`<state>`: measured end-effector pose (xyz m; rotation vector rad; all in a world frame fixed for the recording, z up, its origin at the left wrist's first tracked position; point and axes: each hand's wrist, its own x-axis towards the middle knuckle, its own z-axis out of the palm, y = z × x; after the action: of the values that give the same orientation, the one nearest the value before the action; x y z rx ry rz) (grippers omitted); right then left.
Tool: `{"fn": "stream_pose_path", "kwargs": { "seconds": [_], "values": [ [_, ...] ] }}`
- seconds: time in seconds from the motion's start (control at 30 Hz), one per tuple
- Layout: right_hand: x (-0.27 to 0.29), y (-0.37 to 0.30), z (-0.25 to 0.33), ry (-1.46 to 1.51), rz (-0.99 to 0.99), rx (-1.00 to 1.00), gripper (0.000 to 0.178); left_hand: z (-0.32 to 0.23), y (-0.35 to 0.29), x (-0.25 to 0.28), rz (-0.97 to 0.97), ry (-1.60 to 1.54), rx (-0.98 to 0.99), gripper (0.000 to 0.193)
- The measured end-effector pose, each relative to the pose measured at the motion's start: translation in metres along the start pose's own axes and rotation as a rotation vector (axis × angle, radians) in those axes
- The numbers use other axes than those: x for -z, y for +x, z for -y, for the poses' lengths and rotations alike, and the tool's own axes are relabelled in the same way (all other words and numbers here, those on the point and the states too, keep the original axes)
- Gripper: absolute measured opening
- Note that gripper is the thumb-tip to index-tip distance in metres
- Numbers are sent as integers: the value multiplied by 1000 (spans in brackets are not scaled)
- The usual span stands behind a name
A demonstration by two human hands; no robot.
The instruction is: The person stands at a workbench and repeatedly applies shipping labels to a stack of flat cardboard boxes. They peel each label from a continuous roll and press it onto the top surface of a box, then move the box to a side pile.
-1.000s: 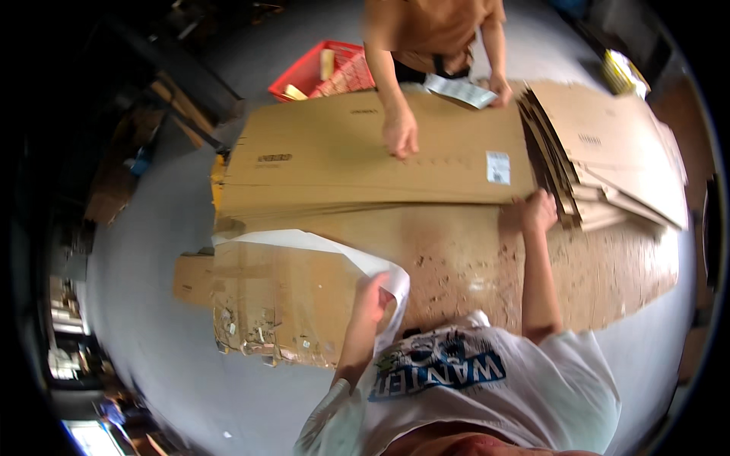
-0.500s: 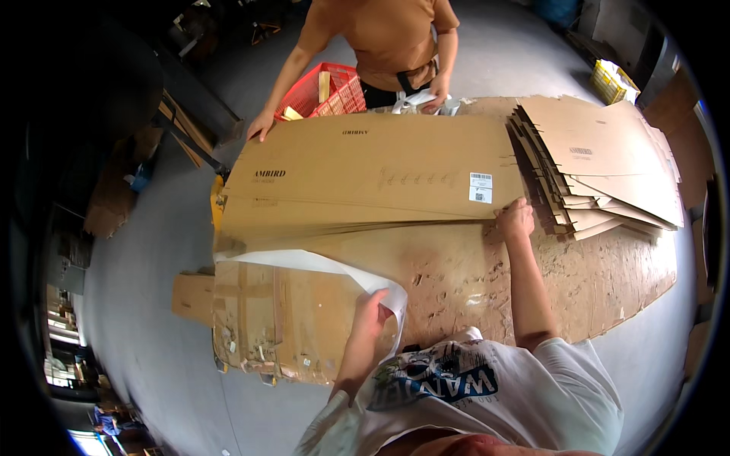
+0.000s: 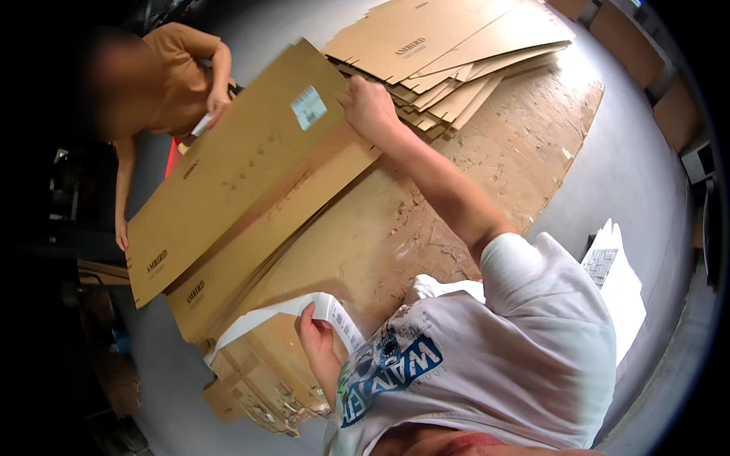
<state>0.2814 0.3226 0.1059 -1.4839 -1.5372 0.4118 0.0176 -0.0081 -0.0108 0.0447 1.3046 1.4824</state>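
My right hand (image 3: 369, 110) is closed on the right end of a flat brown cardboard sheet (image 3: 220, 186), which bears a white label (image 3: 309, 109). That sheet lies shifted away from me over another printed cardboard sheet (image 3: 251, 237). In my left hand (image 3: 318, 340), close to my body, is a long white strip of labels (image 3: 344, 325), pinched between thumb and fingers. The strip loops over the near side of the work surface. A co-worker's hand (image 3: 122, 234) touches the far left corner of the top sheet; their other hand (image 3: 217, 105) holds something white.
A stack of cardboard sheets (image 3: 449, 38) lies beyond my right hand. Beneath everything is a worn, scuffed cardboard surface (image 3: 426, 205). White printed papers (image 3: 617, 292) show at my right, and part of a red basket (image 3: 172, 158) shows beside the co-worker.
The view has turned, so everything appears rotated. The top labelled sheet has slid away from me, baring the printed sheet beneath. My left hand still keeps the label strip.
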Motion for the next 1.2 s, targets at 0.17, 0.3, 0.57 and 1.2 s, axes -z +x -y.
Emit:
{"fn": "stream_pose_path", "kwargs": {
  "seconds": [0.17, 0.3, 0.57, 1.2],
  "values": [
    [96, 130, -44, 19, -70, -164, 20, -7, -17, -29, -99, 63, -14, 22],
    [246, 211, -141, 469, -511, -225, 41, 1, -14, -29, -89, 82, 1, 25],
    [126, 93, -217, 1153, 48, -685, 85, 10, -15, -44, -185, 112, 20, 31],
    [-33, 117, -181, -885, 588, 21, 81, -37, -46, -79, -72, 5, -257, 21]
  ]
}}
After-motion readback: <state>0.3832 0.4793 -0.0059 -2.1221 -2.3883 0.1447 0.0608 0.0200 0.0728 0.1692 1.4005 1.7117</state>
